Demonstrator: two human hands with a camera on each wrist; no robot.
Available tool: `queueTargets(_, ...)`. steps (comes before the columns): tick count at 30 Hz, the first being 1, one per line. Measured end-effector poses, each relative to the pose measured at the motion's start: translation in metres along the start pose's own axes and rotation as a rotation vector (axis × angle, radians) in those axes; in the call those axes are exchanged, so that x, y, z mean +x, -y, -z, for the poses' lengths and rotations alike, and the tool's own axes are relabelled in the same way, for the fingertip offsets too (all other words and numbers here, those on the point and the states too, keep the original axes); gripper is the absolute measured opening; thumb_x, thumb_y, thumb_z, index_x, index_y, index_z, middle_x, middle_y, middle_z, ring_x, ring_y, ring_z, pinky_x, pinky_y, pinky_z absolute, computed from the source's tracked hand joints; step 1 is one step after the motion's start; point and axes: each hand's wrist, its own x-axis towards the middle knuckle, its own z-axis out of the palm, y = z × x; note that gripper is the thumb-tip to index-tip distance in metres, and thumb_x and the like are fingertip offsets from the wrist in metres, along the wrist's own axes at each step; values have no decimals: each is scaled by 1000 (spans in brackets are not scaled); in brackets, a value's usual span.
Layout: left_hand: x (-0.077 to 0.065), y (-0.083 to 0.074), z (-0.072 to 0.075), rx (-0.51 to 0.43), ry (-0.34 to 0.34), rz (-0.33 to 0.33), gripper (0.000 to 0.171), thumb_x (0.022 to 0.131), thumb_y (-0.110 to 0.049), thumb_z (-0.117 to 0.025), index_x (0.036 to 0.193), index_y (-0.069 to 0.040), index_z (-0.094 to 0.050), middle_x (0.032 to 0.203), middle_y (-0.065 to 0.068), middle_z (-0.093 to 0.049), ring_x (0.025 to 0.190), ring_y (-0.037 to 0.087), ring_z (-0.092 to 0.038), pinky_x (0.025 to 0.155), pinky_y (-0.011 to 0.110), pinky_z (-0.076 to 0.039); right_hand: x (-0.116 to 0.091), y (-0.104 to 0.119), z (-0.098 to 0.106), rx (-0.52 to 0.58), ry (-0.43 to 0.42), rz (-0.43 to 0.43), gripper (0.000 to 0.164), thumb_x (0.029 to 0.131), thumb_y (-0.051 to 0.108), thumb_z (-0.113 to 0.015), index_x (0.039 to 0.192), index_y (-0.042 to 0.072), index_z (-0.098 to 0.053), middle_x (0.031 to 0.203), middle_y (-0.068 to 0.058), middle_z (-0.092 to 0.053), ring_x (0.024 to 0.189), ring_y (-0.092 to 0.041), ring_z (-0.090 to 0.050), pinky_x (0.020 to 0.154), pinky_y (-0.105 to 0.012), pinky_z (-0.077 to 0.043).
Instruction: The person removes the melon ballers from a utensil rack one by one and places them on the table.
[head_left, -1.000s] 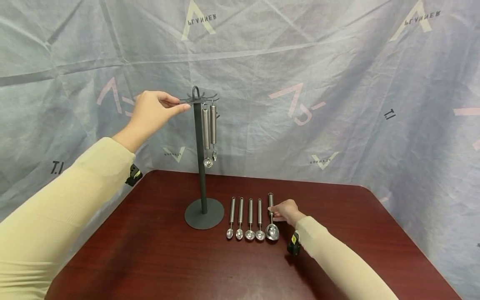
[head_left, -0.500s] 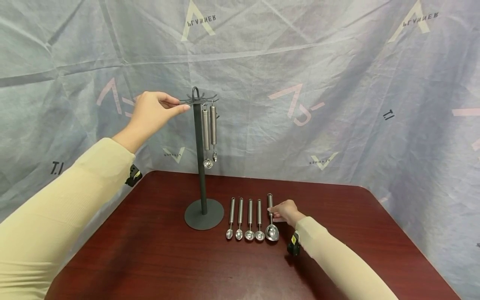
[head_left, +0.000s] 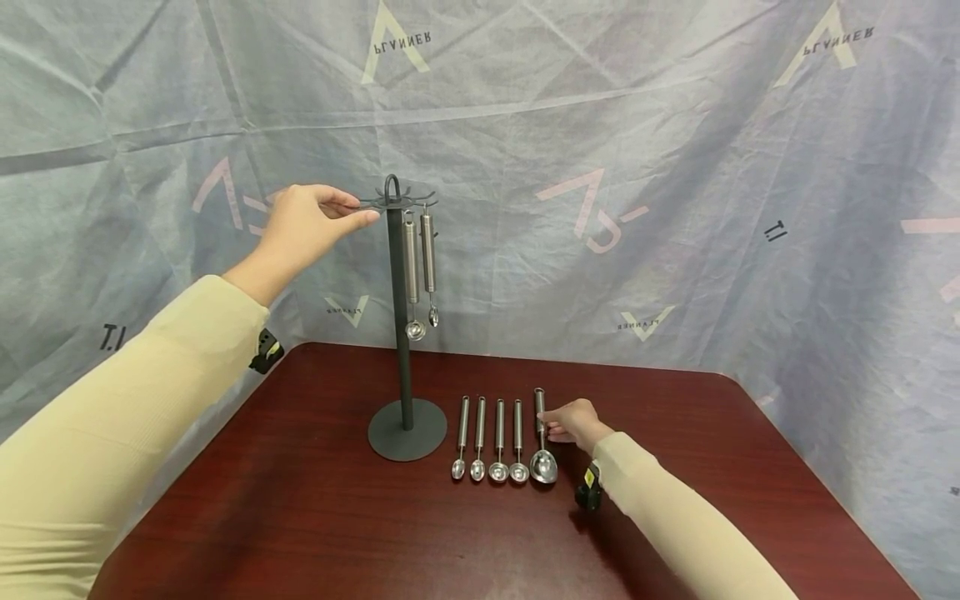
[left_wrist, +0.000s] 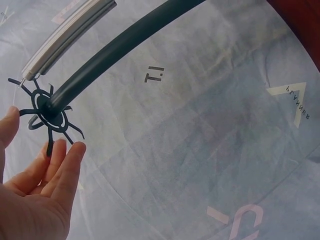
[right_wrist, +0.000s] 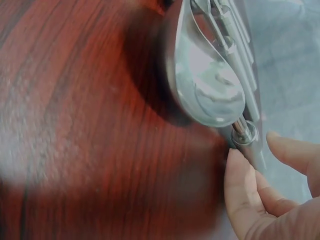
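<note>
At the upper left, the left hand [head_left: 302,227] holds the hooked top of a dark grey utensil stand [head_left: 401,350]. In the left wrist view its thumb and fingertips meet separate hooks [left_wrist: 51,112]. A melon baller [head_left: 411,262] and a second slim steel scoop [head_left: 428,254] hang from hooks on the stand's right side. Down on the table, the right hand [head_left: 576,422] pinches the handle of a large steel scoop [head_left: 543,467] that lies bowl towards me. The right wrist view shows its oval bowl [right_wrist: 205,85] close up; the fingers hide part of the handle.
Several smaller steel scoops [head_left: 500,433] lie in a row, handles pointing away, between the stand's round base [head_left: 407,437] and the large scoop. The dark red table [head_left: 450,533] ends at a hanging grey cloth [head_left: 637,250] behind.
Both hands stay almost in place. The two hanging utensils have shifted slightly apart at their lower ends. The head view has tilted a little.
</note>
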Motion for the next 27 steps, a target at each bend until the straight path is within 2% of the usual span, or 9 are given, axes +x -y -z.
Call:
queueTargets(5, 1, 1, 0, 3, 17, -20, 56, 88, -51, -66, 122, -7, -66, 116, 16, -69, 110, 28, -61, 94, 44, -46, 1, 3, 4, -24, -23, 2, 46, 86, 7, -73, 119, -18, -53, 77, -12, -68, 56, -12, -67, 67, -32, -61)
queueTargets(8, 1, 1, 0, -6, 24, -28, 55, 89, -50, -65, 124, -7, -66, 118, 16, -69, 111, 29, -62, 94, 44, -47, 1, 7, 5, -26, -24, 18, 42, 88, 5, -70, 119, -18, -53, 80, -16, -70, 58, -13, -67, 68, -32, -61)
queueTargets(14, 2, 2, 1, 7, 39, -45, 54, 91, -49, -63, 127, -8, -65, 122, 16, -67, 113, 31, -63, 93, 46, -48, 3, 20, 8, 2, -5, 32, 41, 90, 5, -66, 121, -18, -52, 85, -19, -71, 60, -14, -69, 72, -34, -61)
queueTargets(19, 2, 1, 1, 20, 45, -40, 54, 91, -50, -63, 126, -9, -66, 123, 16, -66, 114, 31, -61, 94, 47, -48, 4, 32, 9, 38, 34, 52, 40, 89, 5, -67, 120, -18, -54, 91, -21, -72, 63, -14, -70, 70, -31, -60)
queueTargets(23, 2, 0, 1, 27, 46, -27, 54, 90, -51, -63, 125, -9, -67, 123, 16, -67, 114, 31, -61, 94, 47, -47, 1, 46, 7, 65, 60, 74, 39, 88, 4, -68, 118, -17, -56, 96, -24, -71, 63, -13, -70, 75, -32, -60)
queueTargets(27, 2, -1, 2, 31, 50, -22, 54, 90, -51, -63, 125, -9, -67, 123, 16, -67, 114, 30, -61, 93, 47, -48, 0, 63, 3, 106, 74, 69, 40, 90, 3, -64, 123, -17, -54, 87, -16, -70, 64, -11, -68, 90, -37, -56)
